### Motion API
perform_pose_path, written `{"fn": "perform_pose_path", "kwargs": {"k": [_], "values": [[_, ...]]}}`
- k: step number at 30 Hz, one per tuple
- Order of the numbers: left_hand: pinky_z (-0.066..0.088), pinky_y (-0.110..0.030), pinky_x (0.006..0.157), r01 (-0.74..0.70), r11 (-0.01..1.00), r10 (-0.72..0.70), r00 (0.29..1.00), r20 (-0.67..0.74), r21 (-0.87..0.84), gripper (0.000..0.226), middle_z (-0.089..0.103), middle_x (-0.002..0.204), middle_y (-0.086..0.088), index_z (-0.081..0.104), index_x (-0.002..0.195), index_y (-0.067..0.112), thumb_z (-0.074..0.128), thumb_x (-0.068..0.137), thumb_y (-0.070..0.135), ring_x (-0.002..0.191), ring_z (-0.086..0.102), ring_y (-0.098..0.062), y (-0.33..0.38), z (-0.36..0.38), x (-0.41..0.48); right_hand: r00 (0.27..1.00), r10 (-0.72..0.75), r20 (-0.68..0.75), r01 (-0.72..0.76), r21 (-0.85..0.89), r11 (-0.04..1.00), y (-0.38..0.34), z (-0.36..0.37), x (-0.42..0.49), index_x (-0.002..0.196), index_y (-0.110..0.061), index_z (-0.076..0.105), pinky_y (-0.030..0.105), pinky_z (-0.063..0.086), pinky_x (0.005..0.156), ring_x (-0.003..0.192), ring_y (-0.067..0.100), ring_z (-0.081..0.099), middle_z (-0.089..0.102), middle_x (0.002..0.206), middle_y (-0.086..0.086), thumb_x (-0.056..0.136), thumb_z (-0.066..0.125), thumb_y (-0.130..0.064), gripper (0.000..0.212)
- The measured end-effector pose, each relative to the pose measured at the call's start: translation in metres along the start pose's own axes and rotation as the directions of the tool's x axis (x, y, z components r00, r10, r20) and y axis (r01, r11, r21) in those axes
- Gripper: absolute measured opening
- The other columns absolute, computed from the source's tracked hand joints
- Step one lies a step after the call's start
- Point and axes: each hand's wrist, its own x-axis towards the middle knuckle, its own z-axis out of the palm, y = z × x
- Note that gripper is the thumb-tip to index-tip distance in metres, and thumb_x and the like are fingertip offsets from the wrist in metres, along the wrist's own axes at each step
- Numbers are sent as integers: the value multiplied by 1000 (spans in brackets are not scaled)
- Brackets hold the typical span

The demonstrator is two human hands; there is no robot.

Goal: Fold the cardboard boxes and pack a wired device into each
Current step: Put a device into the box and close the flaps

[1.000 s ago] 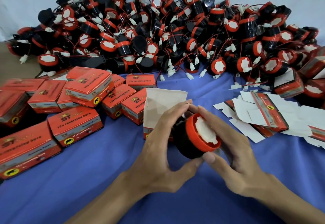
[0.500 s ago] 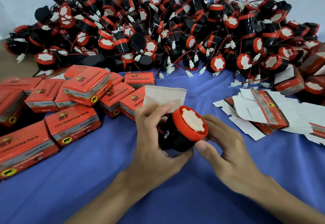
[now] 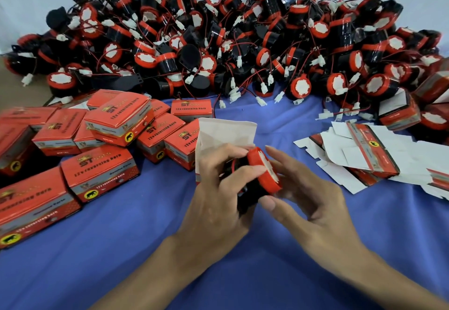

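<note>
Your left hand (image 3: 218,195) sits at the centre of the frame, its back toward the camera and its fingers curled round the black body of the device (image 3: 266,176). Your right hand (image 3: 313,202) meets it from the right, pinching the red rim between the thumb below and nearly straight fingers above. Both bare forearms enter from the bottom edge and converge.

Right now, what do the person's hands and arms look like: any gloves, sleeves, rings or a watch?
Both the left hand and the right hand are bare, with no gloves. No rings show on the visible fingers, and the nails are short and unpainted. The left forearm and right forearm carry no sleeve, watch or bracelet as far as the frame reaches.
</note>
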Motion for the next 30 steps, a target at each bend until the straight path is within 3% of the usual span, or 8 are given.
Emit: {"fn": "perform_pose_path", "kwargs": {"k": [4,10,15,17,19,22,26,30], "values": [[39,-24,105,-87,996,86,994,63,16,56,34,125,-4,36,123,21,64,78,2,127,37,-12,2,0,2,999,38,2,-38,22,999,-3,-2,1,124,-35,53,13,52,79,95,3,69,68,111,-21,72,71,-35,55],[41,-48,97,-37,992,59,982,180,-120,60,39,133,-4,35,133,14,54,77,22,129,41,-21,4,-11,4,994,89,65,-93,61,994,-3,-8,3,124,-25,59,18,54,74,86,17,72,72,102,-3,72,72,-32,54],[30,-37,103,184,980,-176,979,-102,74,38,35,125,2,50,123,13,38,92,31,126,36,-15,-9,-25,7,999,32,0,-32,16,999,-17,-9,19,112,-32,57,17,53,73,88,10,70,66,102,-19,71,76,-25,46],[31,-37,105,283,939,-274,959,-71,196,39,35,128,-10,52,122,6,43,92,29,127,34,-19,-24,-34,7,1000,-25,12,25,-24,999,-29,-5,34,113,-32,55,16,52,72,89,8,69,65,105,-17,73,72,-32,43],[38,-49,101,359,907,-377,925,45,220,41,42,128,-17,53,123,5,48,90,30,123,41,-28,-33,-37,8,996,-72,53,76,-76,994,-36,4,50,116,-26,54,17,53,69,90,9,69,63,108,-10,76,69,-35,44],[47,-48,82,391,901,-419,897,141,190,36,53,108,2,57,116,7,44,89,27,98,54,-23,-33,-35,7,990,-91,106,112,-215,970,-32,18,71,123,-11,55,23,55,73,93,9,66,61,109,-5,81,71,-28,49],[30,-19,82,407,880,-444,888,120,245,24,46,91,17,54,103,16,40,85,25,87,43,-5,-32,-31,6,977,-184,105,212,-451,867,-11,20,80,127,-3,53,38,51,85,102,20,61,59,115,5,81,75,-23,55],[36,-31,95,435,869,-474,868,145,236,47,59,106,2,57,118,5,37,78,21,103,53,-18,-34,-31,11,914,-377,148,375,-661,650,2,25,75,125,-2,56,42,55,60,93,24,61,59,114,12,79,75,-31,58]]}}
